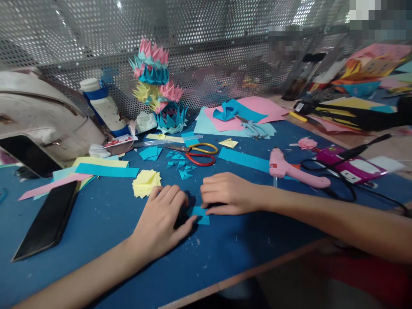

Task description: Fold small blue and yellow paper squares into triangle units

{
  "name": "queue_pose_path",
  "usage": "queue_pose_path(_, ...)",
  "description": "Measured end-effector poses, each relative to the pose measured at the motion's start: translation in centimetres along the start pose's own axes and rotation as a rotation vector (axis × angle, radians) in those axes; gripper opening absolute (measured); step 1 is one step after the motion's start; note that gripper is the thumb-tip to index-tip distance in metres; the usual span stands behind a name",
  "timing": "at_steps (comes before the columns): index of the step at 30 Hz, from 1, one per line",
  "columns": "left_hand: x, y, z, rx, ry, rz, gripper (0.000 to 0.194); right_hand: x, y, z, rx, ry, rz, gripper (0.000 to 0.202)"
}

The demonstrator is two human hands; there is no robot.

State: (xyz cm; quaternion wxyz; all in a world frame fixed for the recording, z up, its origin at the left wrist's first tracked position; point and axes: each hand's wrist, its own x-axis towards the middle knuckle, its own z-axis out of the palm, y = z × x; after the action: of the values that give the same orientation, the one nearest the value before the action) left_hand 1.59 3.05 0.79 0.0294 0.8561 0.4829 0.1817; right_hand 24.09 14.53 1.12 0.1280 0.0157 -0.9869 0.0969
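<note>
A small piece of blue paper [203, 219] lies on the blue tabletop between my hands, partly covered by them. My left hand [165, 214] is at its left side, fingers curled and thumb on the paper. From the right, my right hand [223, 194] has its bent fingers and thumb on the paper's upper right edge. Just beyond are several small folded blue pieces [180, 164] and scissors [196, 151] with one yellow and one red handle. A stack of yellow paper squares [146, 183] sits beside my left hand.
Two dark phones [48, 219] and paper strips [107, 170] are on the left. A pink glue gun [294, 171] and a purple power strip [350, 165] with cables lie right. A folded-paper tower [154, 86], bottle [104, 107] and pale bag [41, 111] stand before a perforated metal panel [219, 43].
</note>
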Motion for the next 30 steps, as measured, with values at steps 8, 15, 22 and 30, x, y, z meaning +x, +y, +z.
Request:
queue_pose_path(8, 0.4, 0.9, 0.7, -0.106, -0.041, -0.118, 0.012, 0.4, -0.6, 0.5, 0.209, 0.061, 0.186, 0.017)
queue_pose_path(15, 0.8, -0.5, 0.0, -0.135, -0.016, -0.117, 0.011, 0.0, -0.6, 0.4, 0.108, 0.108, 0.028, 0.018)
queue_pose_path(22, 1.1, -1.2, 0.4, -0.132, 0.066, -0.087, 0.007, -0.1, -0.4, 0.8, -0.092, 0.163, -0.005, 0.024)
queue_pose_path(30, 1.1, -1.5, 0.9, -0.122, 0.137, 0.015, 0.015, -0.2, -0.6, 1.0, -0.165, 0.136, -0.022, 0.022)
